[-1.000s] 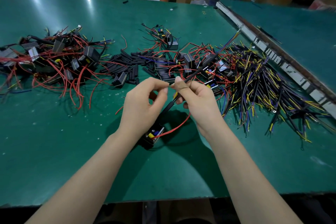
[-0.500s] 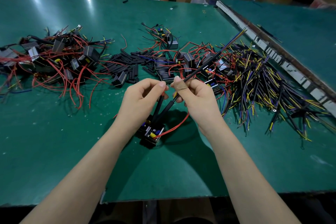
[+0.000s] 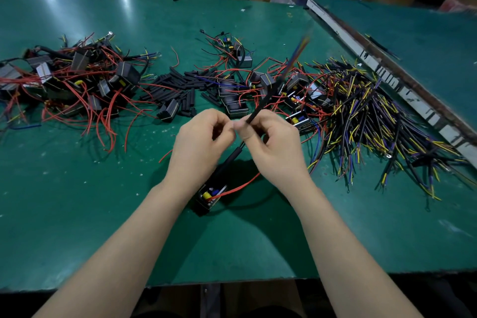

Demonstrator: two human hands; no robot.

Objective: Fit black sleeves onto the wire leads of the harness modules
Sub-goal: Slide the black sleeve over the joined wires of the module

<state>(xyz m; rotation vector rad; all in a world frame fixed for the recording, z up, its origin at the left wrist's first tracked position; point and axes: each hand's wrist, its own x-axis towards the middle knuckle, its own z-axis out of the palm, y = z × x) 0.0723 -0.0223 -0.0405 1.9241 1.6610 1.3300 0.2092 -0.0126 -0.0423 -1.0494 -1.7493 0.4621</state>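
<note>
Black sleeve [image 3: 231, 160] sits on the wire leads [image 3: 265, 100] just above the module [image 3: 210, 195], over the table [image 3: 77, 214]. Left hand [image 3: 198, 142] and right hand [image 3: 273, 144] pinch the leads — light, floppy; likely best gripped close to the sleeve.

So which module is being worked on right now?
The open-topped module below the hands, alone on the mat, its sleeved lead running up between the left hand and right hand.

green table [image 3: 77, 214], black sleeves [image 3: 178, 85], red wires [image 3: 108, 121]
</note>
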